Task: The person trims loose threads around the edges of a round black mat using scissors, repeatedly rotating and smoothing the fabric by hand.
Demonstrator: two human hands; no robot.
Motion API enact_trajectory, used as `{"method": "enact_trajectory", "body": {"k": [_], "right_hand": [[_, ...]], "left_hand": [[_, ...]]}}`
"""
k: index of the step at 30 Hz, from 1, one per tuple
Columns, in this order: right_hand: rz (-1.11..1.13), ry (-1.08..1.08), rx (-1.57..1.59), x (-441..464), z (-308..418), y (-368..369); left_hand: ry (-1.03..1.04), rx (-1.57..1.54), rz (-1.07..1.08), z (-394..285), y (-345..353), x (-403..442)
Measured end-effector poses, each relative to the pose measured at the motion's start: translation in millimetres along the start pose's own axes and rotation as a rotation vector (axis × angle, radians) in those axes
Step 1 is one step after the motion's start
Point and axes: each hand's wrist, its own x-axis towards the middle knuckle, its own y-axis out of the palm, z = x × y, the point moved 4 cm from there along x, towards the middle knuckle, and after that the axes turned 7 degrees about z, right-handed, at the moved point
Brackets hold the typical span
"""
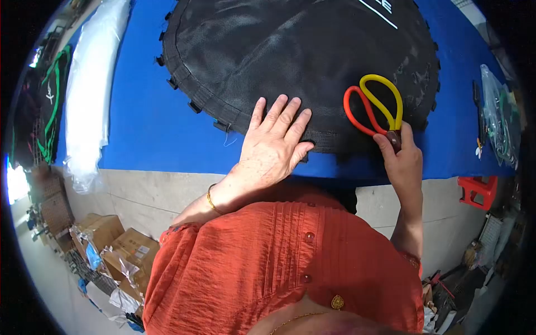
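A large round black fabric piece (279, 61) with small tabs round its edge lies on the blue table (134, 128). My left hand (273, 142) rests flat on its lower rim, fingers spread, holding nothing. Near the lower right of the fabric, my right hand (403, 156) grips a pair of scissors at the pivot. The scissors' red handle (353, 114) and yellow handle (397, 95) point up over the fabric. Their blades are hidden by my right hand. A loose thread (228, 135) hangs off the rim, left of my left hand.
Clear plastic sheeting (92, 84) lies along the table's left side, with black and green material (53, 106) beyond. On the right are a plastic bag (497, 117) and a dark slim tool (477, 100). A red stool (478, 191) and cardboard boxes (134, 251) stand below.
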Motion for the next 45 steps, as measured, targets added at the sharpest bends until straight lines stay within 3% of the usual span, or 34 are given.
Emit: {"method": "enact_trajectory", "body": {"k": [4, 19, 28, 31, 33, 38, 39, 45], "right_hand": [[-0.005, 0.009, 0.123, 3, -4, 5], [0.047, 0.095, 0.112, 4, -10, 9], [0.029, 0.002, 0.204, 5, -11, 9], [-0.043, 0.029, 0.276, 9, -17, -1], [-0.225, -0.071, 0.267, 17, -22, -15], [-0.460, 0.097, 0.172, 35, -38, -63], [-0.507, 0.047, 0.179, 39, -44, -67], [-0.459, 0.070, 0.142, 55, -59, -74]], "left_hand": [[-0.009, -0.023, 0.016, 2, 5, -2], [-0.027, -0.034, 0.038, 3, 6, -1], [-0.020, -0.036, 0.025, 2, 4, 0], [-0.018, -0.008, 0.042, 1, 0, 1], [-0.017, 0.002, 0.037, -1, 0, 1], [0.002, 0.058, 0.022, 1, 6, 0], [0.004, 0.063, 0.024, 2, 6, 0], [-0.002, 0.089, 0.041, -1, 6, 0]]}}
